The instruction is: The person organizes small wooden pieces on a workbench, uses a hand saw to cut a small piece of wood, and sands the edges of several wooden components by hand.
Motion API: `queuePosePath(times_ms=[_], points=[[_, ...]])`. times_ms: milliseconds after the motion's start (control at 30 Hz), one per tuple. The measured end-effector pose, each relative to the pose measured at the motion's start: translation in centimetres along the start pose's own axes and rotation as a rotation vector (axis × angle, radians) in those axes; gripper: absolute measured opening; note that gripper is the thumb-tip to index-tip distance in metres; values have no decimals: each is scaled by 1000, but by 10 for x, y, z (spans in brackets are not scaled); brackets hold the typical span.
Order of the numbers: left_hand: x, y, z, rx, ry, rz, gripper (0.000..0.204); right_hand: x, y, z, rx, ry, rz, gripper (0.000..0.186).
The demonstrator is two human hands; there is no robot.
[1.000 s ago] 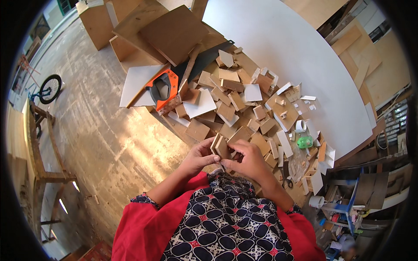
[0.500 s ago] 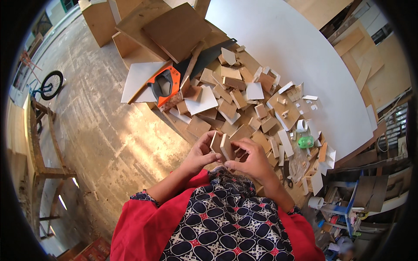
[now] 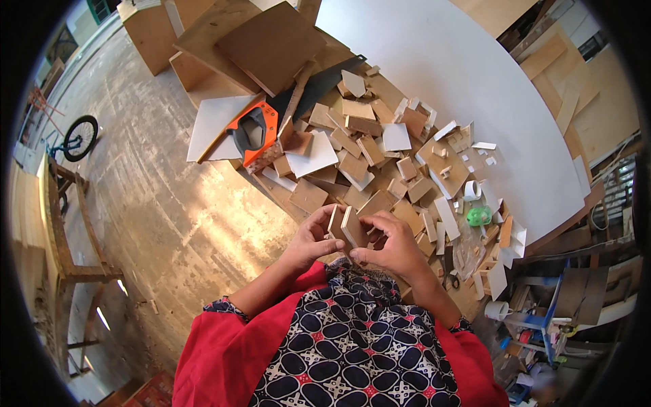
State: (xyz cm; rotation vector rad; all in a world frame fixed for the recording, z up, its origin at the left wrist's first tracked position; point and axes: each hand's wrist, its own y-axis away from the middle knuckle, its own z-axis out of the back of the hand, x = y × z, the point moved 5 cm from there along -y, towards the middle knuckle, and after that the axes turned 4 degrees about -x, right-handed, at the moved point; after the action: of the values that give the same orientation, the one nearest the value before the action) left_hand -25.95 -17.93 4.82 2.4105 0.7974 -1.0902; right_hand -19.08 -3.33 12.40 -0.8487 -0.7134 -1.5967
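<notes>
Two small plywood blocks stand side by side between my hands, their pale cut edges facing up. My left hand [image 3: 313, 239] is closed on the left wood block [image 3: 336, 221], thumb low on its near side. The right wood block [image 3: 353, 229] is gripped by my right hand [image 3: 393, 243], its thumb at the lower edge and fingers behind. A narrow gap shows between the tops of the two blocks. Just beyond my hands lies a heap of wood offcuts [image 3: 308, 195], brown and white-faced.
An orange-handled handsaw [image 3: 270, 125] lies at the heap's left, near large brown boards [image 3: 271, 47]. A white sheet [image 3: 468, 88] spreads behind. A green object [image 3: 479, 216] and a white tape roll [image 3: 472, 190] sit at right. A wooden bench [image 3: 85, 273] stands far left.
My hands keep hold of the two blocks in almost the same pose. The view has shifted very slightly; nothing else visibly moved.
</notes>
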Motion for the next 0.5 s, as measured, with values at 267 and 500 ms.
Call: queuePosePath(times_ms=[267,500], points=[[-3,-1,-1,-16,-12,-18,69,-2,-2,0,14,5,5,59],[-3,-4,-2,-25,6,-4,69,-6,-2,0,17,16,30,60]])
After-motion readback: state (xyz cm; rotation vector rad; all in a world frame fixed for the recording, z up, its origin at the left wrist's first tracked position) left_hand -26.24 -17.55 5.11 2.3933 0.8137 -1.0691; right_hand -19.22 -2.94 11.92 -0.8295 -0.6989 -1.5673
